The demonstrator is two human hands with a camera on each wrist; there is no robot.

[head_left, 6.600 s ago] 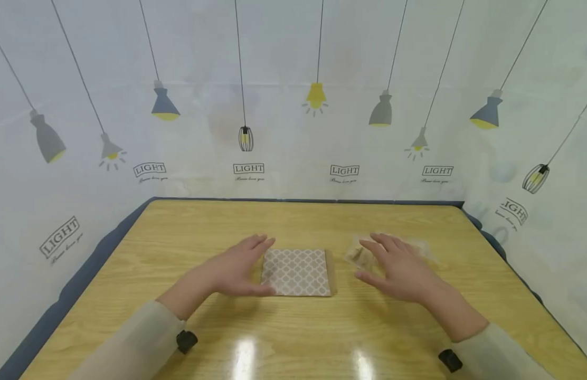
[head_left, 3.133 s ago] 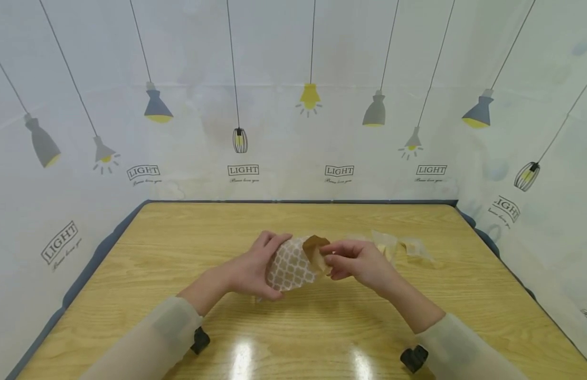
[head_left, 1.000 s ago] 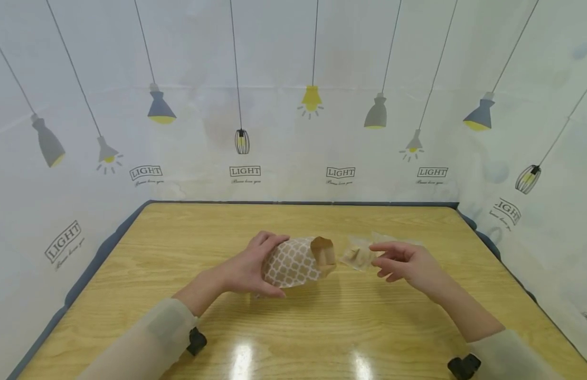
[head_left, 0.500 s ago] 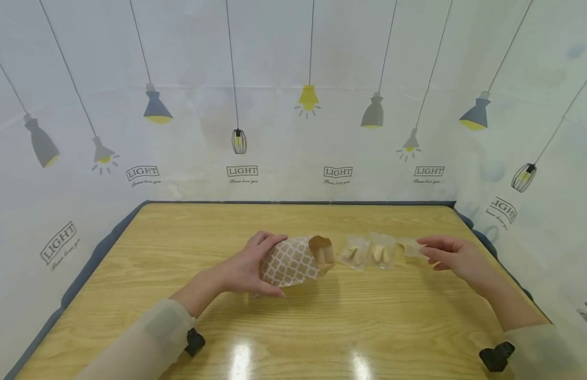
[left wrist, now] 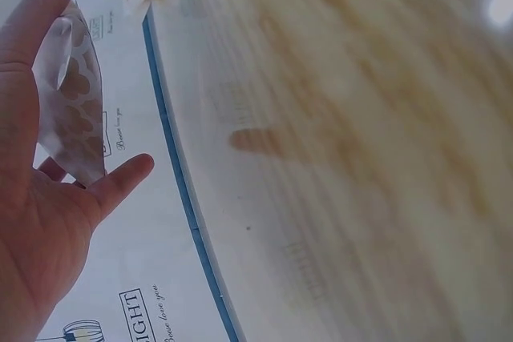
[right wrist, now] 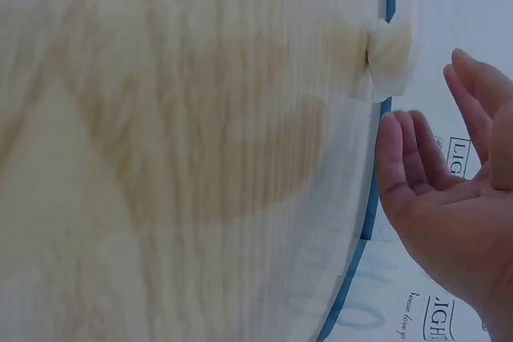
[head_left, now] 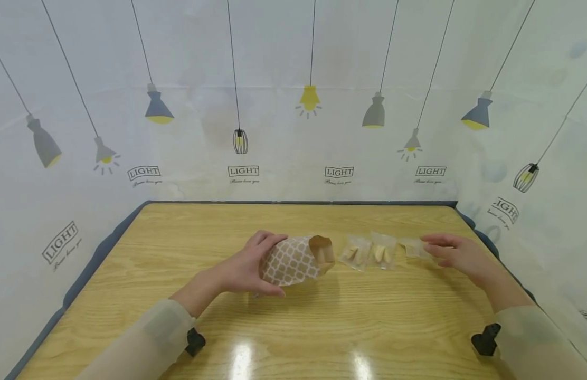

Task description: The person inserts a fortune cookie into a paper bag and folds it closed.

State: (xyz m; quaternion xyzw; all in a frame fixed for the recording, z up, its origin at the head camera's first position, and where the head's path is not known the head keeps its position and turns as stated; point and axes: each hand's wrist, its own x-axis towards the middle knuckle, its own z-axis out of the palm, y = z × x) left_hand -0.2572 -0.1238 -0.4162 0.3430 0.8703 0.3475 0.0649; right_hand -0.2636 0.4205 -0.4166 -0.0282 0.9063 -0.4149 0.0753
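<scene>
My left hand [head_left: 248, 264] grips a brown paper bag [head_left: 290, 261] with a white lattice print, thumb on the near side and fingers on the far side. The bag is tilted, its open mouth facing right. In the left wrist view the bag [left wrist: 76, 110] shows between thumb and fingers. To its right lie clear packets with tan folded pieces, like fortune cookies: a left packet [head_left: 356, 253], a middle packet [head_left: 381, 250] and a right packet [head_left: 414, 248]. My right hand [head_left: 457, 256] is beside the right packet, fingers loosely bent; the right wrist view shows the hand [right wrist: 449, 174] holding nothing.
Everything stands on a wooden table [head_left: 293, 327] with a dark blue edge at the back and sides. Behind it is a white wall covering [head_left: 284, 121] printed with lamps. A black wrist camera [head_left: 195, 342] sits under each sleeve.
The bag, flat on the table at first, was picked up by the left hand and its mouth opened out. My right hand left the bag's mouth and moved right, past the packets, to the rightmost one.
</scene>
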